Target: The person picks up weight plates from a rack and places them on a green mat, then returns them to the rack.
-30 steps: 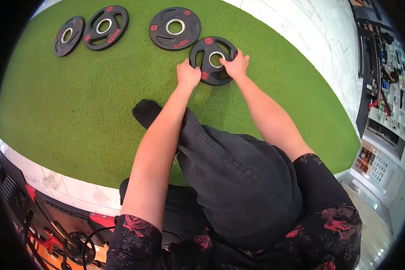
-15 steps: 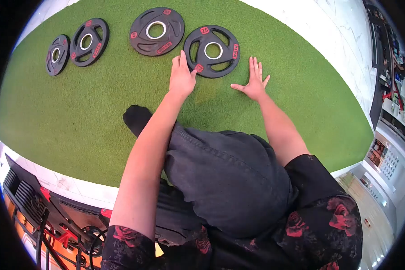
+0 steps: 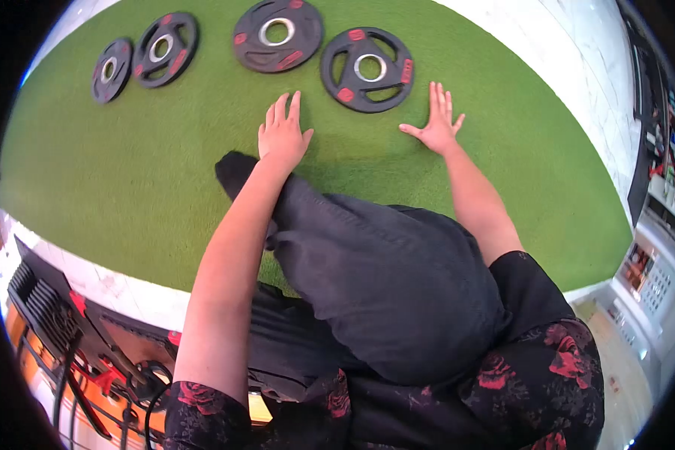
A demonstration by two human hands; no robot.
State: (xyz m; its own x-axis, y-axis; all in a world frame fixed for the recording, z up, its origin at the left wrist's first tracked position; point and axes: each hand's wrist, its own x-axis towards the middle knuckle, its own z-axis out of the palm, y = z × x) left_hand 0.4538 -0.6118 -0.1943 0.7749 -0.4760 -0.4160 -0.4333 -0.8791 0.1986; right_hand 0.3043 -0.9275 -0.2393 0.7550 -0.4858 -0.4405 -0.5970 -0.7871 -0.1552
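My left hand [image 3: 283, 133] is open over the green turf, fingers pointing away from me, just below a large black weight plate [image 3: 249, 46] with red labels. It holds nothing. To the right, my right hand [image 3: 437, 124] rests open with the fingers spread, nearest to another black plate [image 3: 337, 73] with three openings and a metal centre ring. A gap of turf separates that plate from each hand. Further left, a medium plate [image 3: 142, 64] lies close beside the smallest plate [image 3: 100, 74].
Green turf [image 3: 127, 187] spreads under the plates, with white marble-like flooring [image 3: 577, 97] beyond its right edge. My bent leg [image 3: 397, 277] in dark trousers and my black-socked foot [image 3: 233, 169] are in front of me. Gym equipment [image 3: 112, 360] stands at the lower left.
My left hand has moved left, away from the rightmost plate's edge, and holds nothing. My right hand stays spread near that plate. The whole view has shifted slightly.
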